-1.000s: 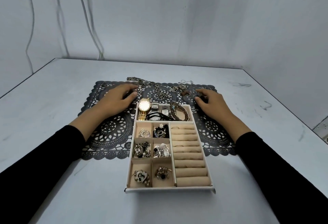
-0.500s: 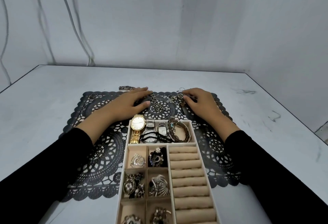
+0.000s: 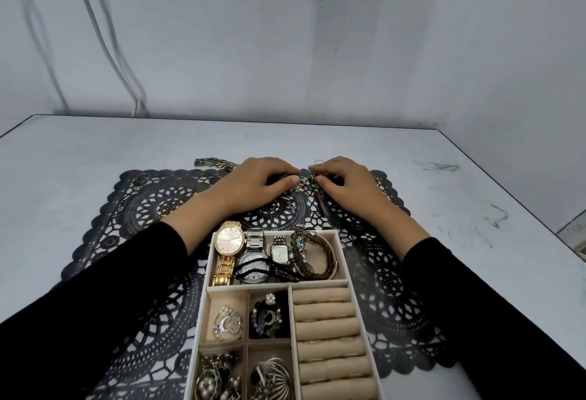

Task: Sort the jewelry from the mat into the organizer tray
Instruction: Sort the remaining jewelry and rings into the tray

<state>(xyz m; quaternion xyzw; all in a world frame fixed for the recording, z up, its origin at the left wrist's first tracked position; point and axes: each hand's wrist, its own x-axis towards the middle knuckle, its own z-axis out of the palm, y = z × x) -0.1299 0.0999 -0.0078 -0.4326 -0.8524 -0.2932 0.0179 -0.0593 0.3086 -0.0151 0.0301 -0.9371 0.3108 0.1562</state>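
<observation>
Left hand (image 3: 257, 182) and right hand (image 3: 347, 185) side by side at the mat's (image 3: 152, 209) far edge, fingers curled, each pinching the small jewelry (image 3: 305, 181) heap between them, tray (image 3: 253, 287) near, watches (image 3: 230, 239) inside, on the tabletop (image 3: 63, 162)

grey table (image 3: 95, 158) under black lace mat (image 3: 133, 234)

My arms reach forward in black sleeves, forearms bare past the cuffs and angled inward so the wrists draw together. My left hand (image 3: 257, 183) lies palm down, fingers curled under, thumb stretched toward the right hand (image 3: 348, 183). That one mirrors it just beside, knuckles raised. The thumb tips sit near each other, apart. I cannot tell whether either pinches anything.
</observation>
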